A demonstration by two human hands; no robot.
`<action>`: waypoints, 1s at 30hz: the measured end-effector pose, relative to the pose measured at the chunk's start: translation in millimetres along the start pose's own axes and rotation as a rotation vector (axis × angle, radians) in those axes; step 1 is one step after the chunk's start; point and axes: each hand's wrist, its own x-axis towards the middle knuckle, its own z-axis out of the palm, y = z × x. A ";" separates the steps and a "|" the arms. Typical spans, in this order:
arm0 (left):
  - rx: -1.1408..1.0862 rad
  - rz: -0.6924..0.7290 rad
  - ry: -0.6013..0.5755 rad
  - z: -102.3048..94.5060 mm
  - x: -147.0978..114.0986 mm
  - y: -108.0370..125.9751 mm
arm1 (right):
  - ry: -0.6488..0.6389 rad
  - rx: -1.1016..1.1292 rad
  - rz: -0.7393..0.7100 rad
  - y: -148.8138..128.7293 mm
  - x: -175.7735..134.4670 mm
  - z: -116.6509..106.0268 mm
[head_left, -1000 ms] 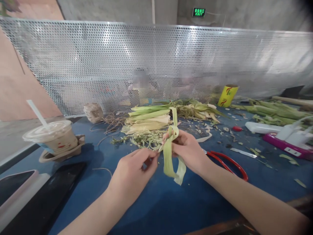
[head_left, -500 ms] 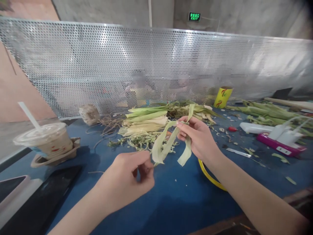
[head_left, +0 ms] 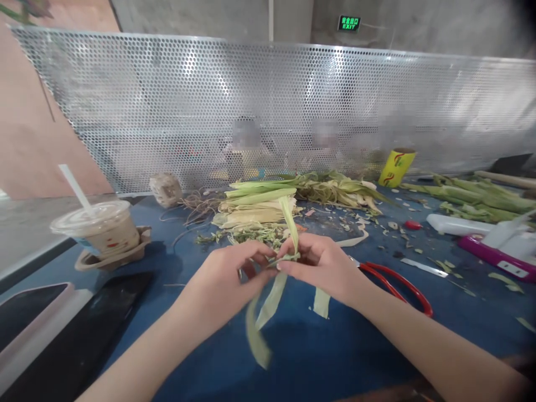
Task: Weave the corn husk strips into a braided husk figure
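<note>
Pale green corn husk strips (head_left: 271, 301) are pinched between my two hands above the blue table. The fingertips of my left hand (head_left: 226, 276) are closed on the husk, meeting those of the right. My right hand (head_left: 329, 267) grips the same piece with thumb and fingers. One end sticks up past the right fingers, while other ends hang below, one smeared by motion. Exactly how the strips cross is hidden by the fingers. Just beyond lie a stack of corn husks (head_left: 255, 209) and some small curled green scraps (head_left: 240, 234).
Red-handled scissors (head_left: 391, 279) lie beside my right forearm. A lidded drink cup (head_left: 106, 231) and a black tablet-like slab (head_left: 79, 340) are at left. A yellow cardboard tube (head_left: 397, 167), a magenta power strip (head_left: 498, 259) and scattered scraps are at right. Perforated metal screen (head_left: 268, 100) stands behind.
My right hand has come down to meet my left, and both now pinch the husk together. The scissors have come into sight; the yellow ring by my right arm no longer shows.
</note>
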 end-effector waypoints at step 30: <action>-0.392 -0.145 -0.192 -1.4 6.6 -9.1 | -0.121 0.273 0.037 2.5 2.2 -0.7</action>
